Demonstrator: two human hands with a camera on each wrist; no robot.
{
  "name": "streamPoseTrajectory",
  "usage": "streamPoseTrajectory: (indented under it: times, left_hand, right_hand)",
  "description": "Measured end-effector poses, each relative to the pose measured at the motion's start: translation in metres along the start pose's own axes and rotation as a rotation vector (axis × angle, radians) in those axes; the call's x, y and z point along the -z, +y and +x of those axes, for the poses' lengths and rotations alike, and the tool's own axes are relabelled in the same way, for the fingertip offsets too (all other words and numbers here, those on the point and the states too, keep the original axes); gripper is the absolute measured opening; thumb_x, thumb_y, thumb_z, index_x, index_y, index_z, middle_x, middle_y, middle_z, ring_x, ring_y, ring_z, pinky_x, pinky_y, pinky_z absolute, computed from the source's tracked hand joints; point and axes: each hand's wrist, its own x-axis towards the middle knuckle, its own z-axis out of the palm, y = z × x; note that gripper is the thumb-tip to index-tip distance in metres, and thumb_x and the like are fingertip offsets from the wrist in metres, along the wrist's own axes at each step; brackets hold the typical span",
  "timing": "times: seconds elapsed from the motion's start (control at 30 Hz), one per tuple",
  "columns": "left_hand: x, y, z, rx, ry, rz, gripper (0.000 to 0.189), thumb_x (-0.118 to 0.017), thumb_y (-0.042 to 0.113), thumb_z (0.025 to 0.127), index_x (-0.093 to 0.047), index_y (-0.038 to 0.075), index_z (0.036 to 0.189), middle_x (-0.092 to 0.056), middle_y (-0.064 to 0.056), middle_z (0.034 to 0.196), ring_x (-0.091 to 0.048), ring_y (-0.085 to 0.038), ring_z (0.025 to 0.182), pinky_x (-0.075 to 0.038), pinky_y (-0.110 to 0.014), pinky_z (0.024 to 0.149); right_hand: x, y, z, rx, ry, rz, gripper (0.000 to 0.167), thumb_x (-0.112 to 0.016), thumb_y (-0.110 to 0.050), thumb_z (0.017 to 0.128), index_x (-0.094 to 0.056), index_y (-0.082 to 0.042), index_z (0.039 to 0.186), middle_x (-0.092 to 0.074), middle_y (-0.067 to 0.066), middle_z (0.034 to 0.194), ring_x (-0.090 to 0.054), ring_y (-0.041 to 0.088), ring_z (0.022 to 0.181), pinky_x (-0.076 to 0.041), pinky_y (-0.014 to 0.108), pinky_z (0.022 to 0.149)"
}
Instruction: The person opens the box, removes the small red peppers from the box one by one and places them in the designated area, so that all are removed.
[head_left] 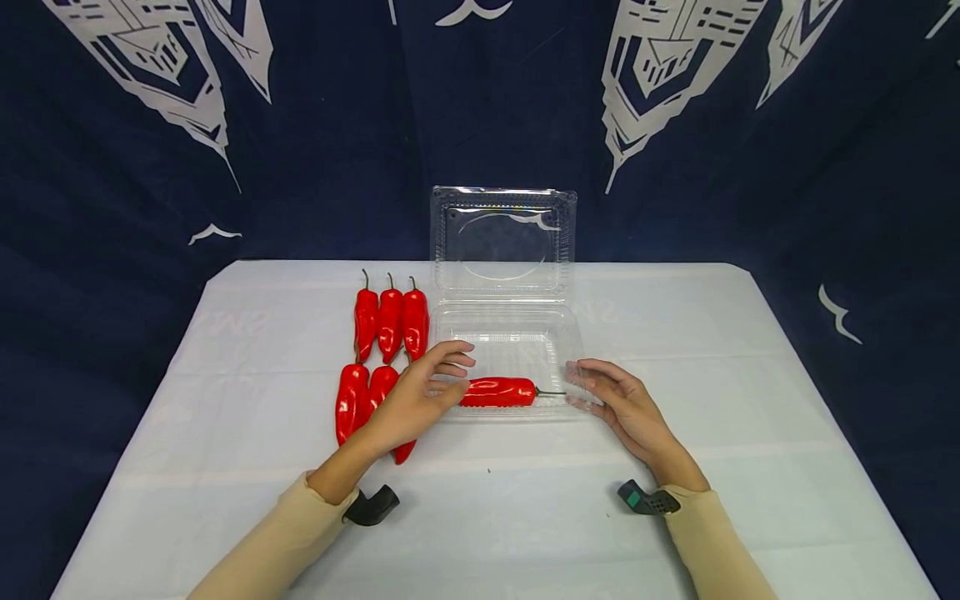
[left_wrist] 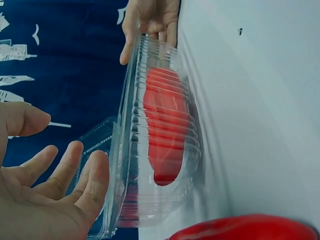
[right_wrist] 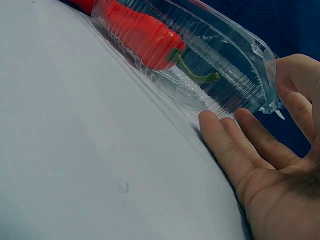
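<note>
A clear plastic container lies with its lid raised at the back. Inside, along its front wall, one red chili pepper lies sideways, green stem to the right. My left hand hovers by the container's left end, fingers spread and loosely bent, holding nothing; in the head view its thumb side overlaps the pepper's tip. With my right hand I hold the container's right end, one digit at the rim and fingers against the lower side wall. Under the left hand, a front row of red peppers is partly hidden.
A back row of three red peppers stands close to the container's left side, stems pointing away. White cloth covers the table, with a dark blue patterned curtain behind it. Both wrists wear black devices.
</note>
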Motion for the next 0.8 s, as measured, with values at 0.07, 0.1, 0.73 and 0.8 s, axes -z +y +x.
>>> streamPoseTrajectory:
  times: [0.07,0.1,0.73,0.8]
  left_hand:
    - [-0.001,-0.001,0.003,0.000,-0.009,0.001,0.049,-0.063,0.005,0.095,-0.049,0.011,0.141,-0.058,-0.015,0.132,-0.057,-0.037,0.121,-0.051,-0.045,0.102]
    - [-0.002,-0.002,0.004,0.002,-0.010,0.004,0.048,-0.063,0.005,0.095,-0.050,0.011,0.141,-0.058,-0.016,0.132,-0.057,-0.037,0.122,-0.051,-0.045,0.102]
    - [-0.025,-0.008,0.028,-0.050,-0.064,0.167,0.042,-0.060,0.007,0.097,-0.054,0.010,0.138,-0.057,-0.011,0.139,-0.049,-0.035,0.130,-0.042,-0.051,0.110]
    - [-0.027,-0.008,0.029,-0.036,-0.076,0.202,0.042,-0.060,0.009,0.097,-0.054,0.012,0.139,-0.057,-0.011,0.139,-0.048,-0.033,0.132,-0.040,-0.051,0.110]
  right_hand:
    - [0.000,0.001,0.000,-0.001,0.003,-0.004,0.040,-0.050,-0.007,0.105,-0.045,0.005,0.142,-0.054,0.009,0.145,-0.056,0.015,0.131,-0.054,0.036,0.098]
    - [0.001,0.001,0.000,-0.001,0.003,-0.005,0.040,-0.050,-0.007,0.105,-0.045,0.006,0.142,-0.054,0.009,0.145,-0.056,0.015,0.131,-0.054,0.036,0.098]
    - [0.000,0.000,0.001,0.003,-0.001,-0.001,0.039,-0.049,-0.006,0.105,-0.046,0.004,0.142,-0.058,0.002,0.142,-0.056,0.016,0.131,-0.054,0.035,0.098]
    - [0.000,0.001,0.001,-0.001,0.002,-0.002,0.038,-0.050,-0.007,0.105,-0.047,0.003,0.142,-0.058,0.000,0.141,-0.056,0.015,0.130,-0.054,0.035,0.098]
